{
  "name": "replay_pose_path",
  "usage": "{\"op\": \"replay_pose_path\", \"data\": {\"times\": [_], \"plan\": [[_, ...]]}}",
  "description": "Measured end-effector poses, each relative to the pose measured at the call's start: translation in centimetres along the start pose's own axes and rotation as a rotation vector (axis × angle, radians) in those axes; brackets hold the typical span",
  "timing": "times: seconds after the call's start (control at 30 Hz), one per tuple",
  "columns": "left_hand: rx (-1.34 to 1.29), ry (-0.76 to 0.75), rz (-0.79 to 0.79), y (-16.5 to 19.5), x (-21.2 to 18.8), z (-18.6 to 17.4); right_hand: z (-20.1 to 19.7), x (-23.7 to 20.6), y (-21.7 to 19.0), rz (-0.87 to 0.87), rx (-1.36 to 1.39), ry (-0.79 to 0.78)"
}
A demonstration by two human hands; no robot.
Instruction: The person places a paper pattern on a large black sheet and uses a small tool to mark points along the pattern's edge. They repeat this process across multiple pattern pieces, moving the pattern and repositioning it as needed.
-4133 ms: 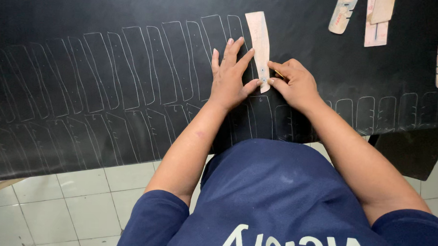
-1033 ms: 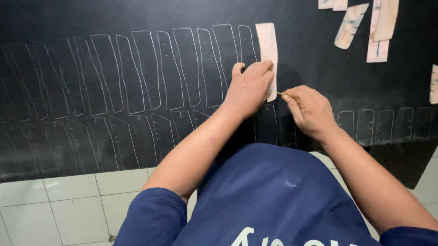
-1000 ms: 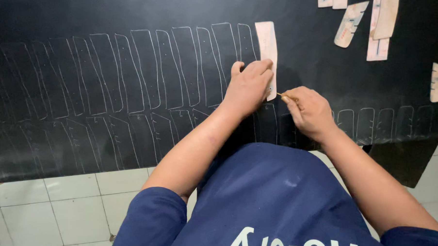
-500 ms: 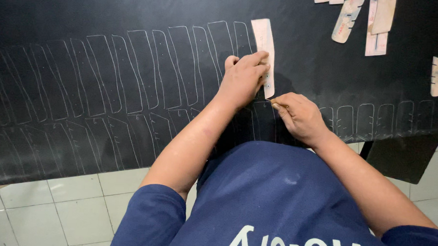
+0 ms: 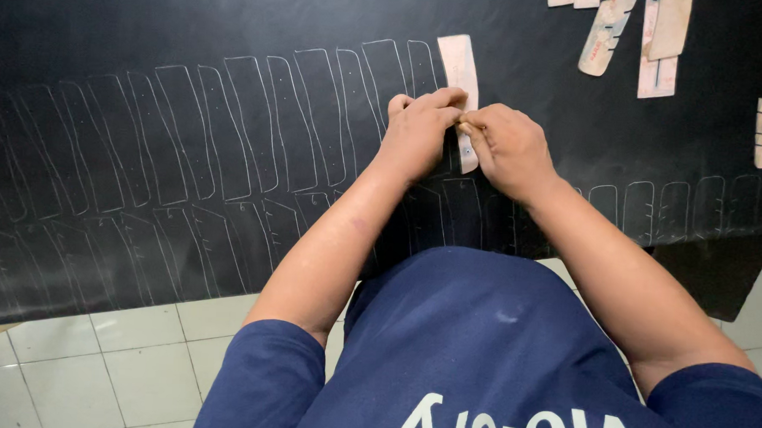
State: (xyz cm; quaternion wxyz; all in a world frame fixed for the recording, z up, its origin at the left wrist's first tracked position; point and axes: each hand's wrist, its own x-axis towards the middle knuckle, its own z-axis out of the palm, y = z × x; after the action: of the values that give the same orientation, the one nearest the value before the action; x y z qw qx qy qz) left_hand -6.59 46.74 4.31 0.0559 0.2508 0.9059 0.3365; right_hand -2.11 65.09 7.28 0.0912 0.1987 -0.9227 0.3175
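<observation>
The pale card template (image 5: 459, 82) lies flat on the black sheet (image 5: 151, 29), at the right end of the upper row of chalk outlines (image 5: 257, 121); it serves as the landmark below.

Left hand (image 5: 417, 135): fingers curled together, tips pressing down on the template's middle, pinning it to the sheet. Half a second ago this hand sat in much the same place on the template, so the hold has not let go.

Right hand (image 5: 512, 147): closed in a pinch on a thin marking stick (image 5: 466, 127), of which only a short tan tip shows, touching the template's right edge just beside the left fingertips. Half a second ago this hand was lower, at the template's bottom end; it has since travelled up the right edge. A second ago it was also beside that edge, so the stick has been working along the same side.

Reading: the template has stayed at the same spot next to the last drawn outline, and the right-edge line looks to be in progress rather than finished; no fresh chalk line can be made out under the hands.

Above and right of the template: several more pale card pieces (image 5: 607, 32), well apart from it. Below the template runs a second row of smaller outlines (image 5: 651, 211).
</observation>
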Motion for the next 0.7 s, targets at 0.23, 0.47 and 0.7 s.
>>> {"op": "replay_pose_path", "data": {"times": [0.23,0.47,0.7], "plan": [[-0.04,0.071,0.034,-0.1,-0.2,0.2,-1.0,-1.3,-0.4,0.175,0.068,0.018],[-0.03,0.103,0.057,-0.2,-0.3,0.3,-0.9,-1.9,-0.3,0.102,0.083,0.028],[-0.036,0.085,0.05,-0.2,-0.4,0.2,-2.2,-2.8,-0.1,0.182,0.115,-0.053]]}}
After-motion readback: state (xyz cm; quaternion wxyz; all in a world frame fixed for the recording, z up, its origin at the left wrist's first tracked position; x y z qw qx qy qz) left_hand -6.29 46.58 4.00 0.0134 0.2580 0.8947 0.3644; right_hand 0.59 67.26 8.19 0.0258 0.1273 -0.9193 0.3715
